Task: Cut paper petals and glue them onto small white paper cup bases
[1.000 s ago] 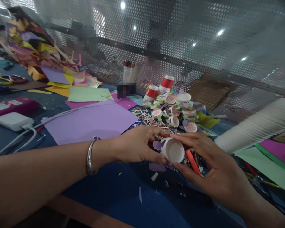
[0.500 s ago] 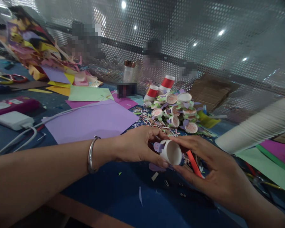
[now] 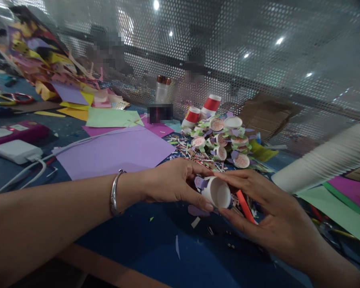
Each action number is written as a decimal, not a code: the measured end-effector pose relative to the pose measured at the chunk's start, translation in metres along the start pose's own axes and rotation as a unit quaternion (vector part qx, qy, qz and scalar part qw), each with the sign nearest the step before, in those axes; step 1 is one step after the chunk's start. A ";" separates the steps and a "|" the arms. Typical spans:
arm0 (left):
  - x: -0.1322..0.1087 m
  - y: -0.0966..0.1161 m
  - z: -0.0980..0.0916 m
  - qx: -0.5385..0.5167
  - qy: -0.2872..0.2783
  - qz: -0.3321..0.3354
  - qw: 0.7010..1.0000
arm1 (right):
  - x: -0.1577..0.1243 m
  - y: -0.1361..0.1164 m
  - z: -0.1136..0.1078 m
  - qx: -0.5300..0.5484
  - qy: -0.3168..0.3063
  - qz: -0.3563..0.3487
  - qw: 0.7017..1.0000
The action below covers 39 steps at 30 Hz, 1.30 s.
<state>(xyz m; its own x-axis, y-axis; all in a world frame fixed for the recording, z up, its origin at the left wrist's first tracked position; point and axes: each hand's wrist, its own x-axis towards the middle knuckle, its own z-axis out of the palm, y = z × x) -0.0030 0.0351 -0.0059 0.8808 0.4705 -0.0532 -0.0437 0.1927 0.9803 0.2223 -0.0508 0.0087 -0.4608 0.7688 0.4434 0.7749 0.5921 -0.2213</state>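
Note:
A small white paper cup [image 3: 217,192] lies on its side between both my hands, its open mouth turned toward me. My left hand [image 3: 171,182] pinches its left side, where small purple paper pieces [image 3: 199,182] stick to the outside. My right hand [image 3: 264,208] holds the cup's right side with fingers above and below it. A red stick [image 3: 245,205] runs under my right fingers. A silver bangle [image 3: 115,193] sits on my left wrist.
Behind the hands lies a heap of decorated cups [image 3: 222,140] amid paper scraps, with two red-banded cups [image 3: 202,110] further back. A purple sheet [image 3: 114,152], green sheet [image 3: 111,119], white charger [image 3: 16,151] and cable lie left. A stack of white cups [image 3: 327,158] lies right. A perforated screen [image 3: 258,52] backs the table.
The cup has turned slightly between my fingers and shifted a little; both hands stay in nearly the same place.

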 end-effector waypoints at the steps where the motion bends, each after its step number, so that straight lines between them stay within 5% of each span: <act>1: 0.000 0.000 0.000 -0.005 -0.002 -0.002 1.000 | 0.000 0.000 0.000 -0.001 -0.001 -0.001 1.000; 11: 0.000 0.006 0.007 -0.060 0.022 -0.027 0.998 | 0.002 -0.006 0.001 0.008 -0.008 -0.010 1.000; 19: 0.002 -0.004 0.009 0.009 0.094 -0.008 0.996 | 0.001 -0.006 0.006 -0.010 -0.024 -0.011 1.000; 28: 0.001 0.001 0.009 0.007 0.095 0.003 0.995 | 0.002 -0.007 0.005 0.009 -0.022 0.004 1.000; 39: 0.002 -0.003 0.008 0.172 0.149 0.084 0.970 | 0.004 -0.007 0.007 0.023 0.049 -0.007 0.999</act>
<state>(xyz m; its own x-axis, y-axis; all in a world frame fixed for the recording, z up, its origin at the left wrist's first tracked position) 0.0032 0.0284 -0.0076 0.6974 0.7082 0.1096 0.0304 -0.1820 0.9828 0.2124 -0.0502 0.0057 -0.4247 0.7346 0.5291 0.7473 0.6144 -0.2532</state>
